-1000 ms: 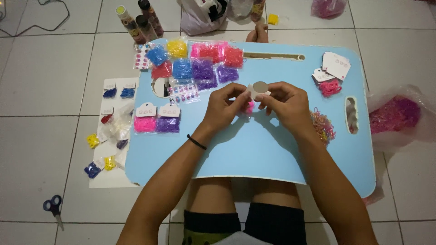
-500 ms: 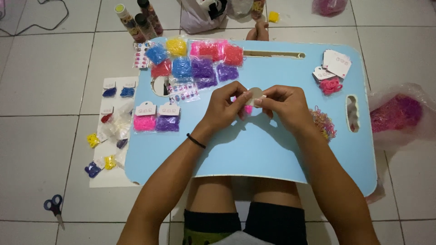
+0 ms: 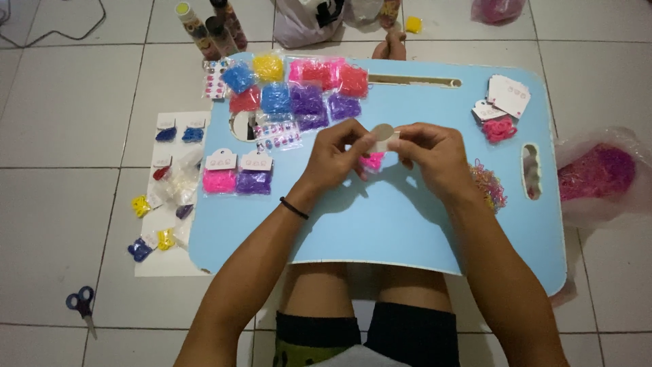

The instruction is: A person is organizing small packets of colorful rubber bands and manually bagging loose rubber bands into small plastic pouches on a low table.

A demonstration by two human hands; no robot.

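Both hands, left [image 3: 337, 155] & right [image 3: 435, 155], pinched shut on small card [image 3: 384, 134] w/ pink bands [image 3: 371, 162], above tabletop [image 3: 407, 224] centre; best kept card flat, grip steady.

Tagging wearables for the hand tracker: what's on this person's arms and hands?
Both arms are bare, with no sleeves and no gloves. The left hand has a thin black band around its wrist. The right hand and its wrist carry nothing visible. No rings can be made out.
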